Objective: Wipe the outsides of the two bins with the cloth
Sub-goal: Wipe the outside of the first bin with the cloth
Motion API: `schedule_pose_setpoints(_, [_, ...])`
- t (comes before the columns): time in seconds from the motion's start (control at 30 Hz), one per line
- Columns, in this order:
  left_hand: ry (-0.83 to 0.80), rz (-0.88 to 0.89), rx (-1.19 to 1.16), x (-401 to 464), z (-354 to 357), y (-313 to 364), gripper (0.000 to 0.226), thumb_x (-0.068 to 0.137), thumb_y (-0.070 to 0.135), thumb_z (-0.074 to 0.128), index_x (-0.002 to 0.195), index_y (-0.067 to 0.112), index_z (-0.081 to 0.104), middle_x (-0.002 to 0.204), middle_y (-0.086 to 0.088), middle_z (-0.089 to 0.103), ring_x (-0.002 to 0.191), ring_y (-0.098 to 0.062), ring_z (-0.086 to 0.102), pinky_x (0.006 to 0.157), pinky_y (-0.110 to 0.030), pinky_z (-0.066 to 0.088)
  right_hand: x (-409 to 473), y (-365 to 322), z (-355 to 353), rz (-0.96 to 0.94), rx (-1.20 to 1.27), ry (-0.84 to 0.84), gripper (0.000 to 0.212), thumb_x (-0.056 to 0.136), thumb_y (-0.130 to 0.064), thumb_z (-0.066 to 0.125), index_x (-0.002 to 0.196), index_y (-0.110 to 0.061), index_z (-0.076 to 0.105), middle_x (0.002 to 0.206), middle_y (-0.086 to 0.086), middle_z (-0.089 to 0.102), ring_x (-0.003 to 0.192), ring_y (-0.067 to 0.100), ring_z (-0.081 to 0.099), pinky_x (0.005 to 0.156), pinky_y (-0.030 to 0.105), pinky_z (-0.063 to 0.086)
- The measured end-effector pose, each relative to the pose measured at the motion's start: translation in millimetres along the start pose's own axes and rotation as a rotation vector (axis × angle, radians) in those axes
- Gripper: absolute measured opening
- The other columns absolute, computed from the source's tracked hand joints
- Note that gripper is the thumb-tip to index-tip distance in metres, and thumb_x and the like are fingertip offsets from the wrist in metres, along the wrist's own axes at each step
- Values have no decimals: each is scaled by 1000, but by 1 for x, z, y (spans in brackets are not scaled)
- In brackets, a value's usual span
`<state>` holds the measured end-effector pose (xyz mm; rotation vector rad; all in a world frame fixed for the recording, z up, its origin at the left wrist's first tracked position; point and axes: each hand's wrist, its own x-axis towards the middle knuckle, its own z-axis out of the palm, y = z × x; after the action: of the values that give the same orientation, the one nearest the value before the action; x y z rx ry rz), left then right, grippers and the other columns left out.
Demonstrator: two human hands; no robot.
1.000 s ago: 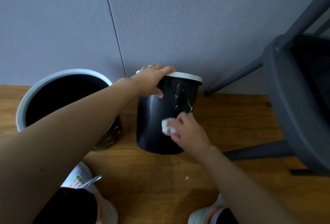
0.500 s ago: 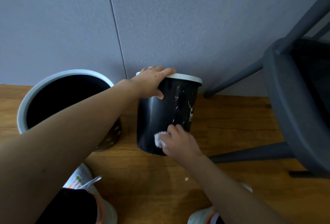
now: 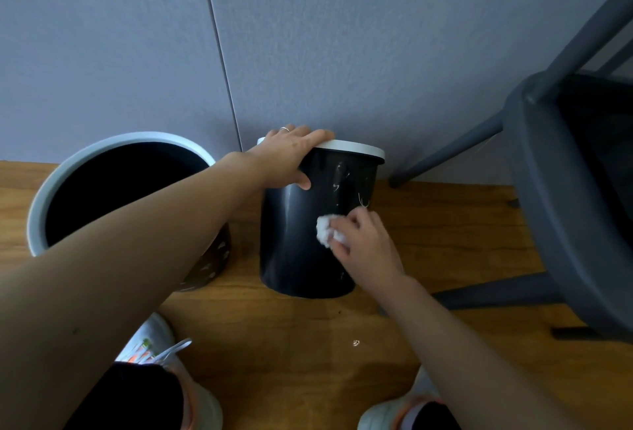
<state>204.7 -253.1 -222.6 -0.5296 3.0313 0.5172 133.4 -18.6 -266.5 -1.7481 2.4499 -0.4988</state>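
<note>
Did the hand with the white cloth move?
Yes. The right hand with the cloth went down the small bin, then back up toward its white rim.

1. We see a dim, cool-toned scene; the wall (image 3: 342,35) reads flat bluish grey with no hard highlights.
2. Soft light falls from above and slightly right, leaving a faint sheen on the small bin (image 3: 301,241) and diffuse shadows on the wooden floor (image 3: 308,344) under the arms.
3. The large bin (image 3: 68,172) interior is pure black, without detail.
4. Wide-angle distortion bends the chair (image 3: 565,207) and the wall seam towards the edges.
5. The near forearm and shoes look soft and slightly blurred.
</note>
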Motion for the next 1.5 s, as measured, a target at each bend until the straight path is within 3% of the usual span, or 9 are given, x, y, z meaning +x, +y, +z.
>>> schedule_pose_setpoints(0.1, [-10, 8, 14, 0, 0, 1, 89, 69, 31, 82, 139, 35, 28, 124, -2, 48, 115, -29, 43, 97, -49, 37, -17, -1, 7, -111, -24, -121, 21, 92, -24, 56, 113, -24, 60, 109, 2, 49, 98, 17, 47, 75, 28, 52])
schedule_pose_setpoints(0.37, [-24, 27, 74, 1, -1, 5, 93, 71, 33, 81, 143, 34, 24, 125, -5, 47, 115, -30, 43, 97, -49, 38, 70, -1, -32, 184, 34, 241, 25, 95, -23, 59, 118, -14, 62, 110, 12, 50, 100, 29, 48, 80, 33, 43])
schedule_pose_setpoints(0.47, [-29, 16, 79, 0, -2, 4, 93, 71, 33, 81, 143, 34, 23, 126, -5, 47, 117, -30, 43, 98, -50, 38, 64, -3, -28, 145, 52, 230, 27, 93, -23, 61, 118, -13, 63, 108, 12, 50, 99, 29, 49, 80, 35, 46])
schedule_pose_setpoints(0.67, [-29, 29, 69, -2, -3, 5, 90, 72, 32, 80, 143, 34, 24, 124, -4, 47, 116, -30, 43, 98, -51, 38, 14, 2, -7, 33, 105, 94, 28, 89, -25, 68, 115, -15, 66, 106, 5, 50, 98, 19, 49, 74, 25, 48])
schedule_pose_setpoints(0.87, [-30, 28, 95, -2, -3, 10, 92, 72, 33, 81, 144, 33, 24, 126, -5, 47, 117, -30, 43, 98, -48, 38, 62, -4, -24, 156, 124, 309, 22, 89, -23, 68, 109, -13, 67, 99, 10, 52, 92, 27, 50, 74, 31, 43])
schedule_pose_setpoints(0.97, [-39, 38, 80, -2, -5, 7, 91, 70, 31, 82, 143, 31, 27, 125, -5, 49, 115, -30, 44, 99, -45, 37, 67, -8, -27, 45, 32, 276, 24, 88, -20, 68, 109, -10, 68, 99, 13, 54, 90, 30, 52, 74, 36, 47])
schedule_pose_setpoints(1.07, [-50, 38, 59, -1, -7, 6, 89, 70, 29, 82, 141, 29, 30, 124, -5, 50, 112, -30, 45, 100, -46, 37, 66, 9, -34, 84, 25, 321, 18, 88, -15, 67, 103, -7, 69, 96, 16, 54, 89, 34, 53, 74, 41, 49])
schedule_pose_setpoints(1.4, [-40, 12, -27, -1, -12, 6, 83, 65, 18, 85, 133, 24, 37, 126, -4, 50, 109, -28, 43, 96, -50, 39, 65, 21, -37, 63, 3, 253, 22, 89, -20, 67, 108, -8, 67, 99, 12, 54, 92, 28, 53, 72, 36, 48])
schedule_pose_setpoints(1.5, [-35, 9, -67, 0, -10, 6, 83, 64, 17, 85, 131, 25, 38, 126, -3, 50, 110, -28, 43, 98, -49, 38, 40, 17, -22, -5, 48, 153, 23, 88, -21, 68, 108, -12, 68, 99, 9, 53, 91, 24, 51, 72, 34, 50])
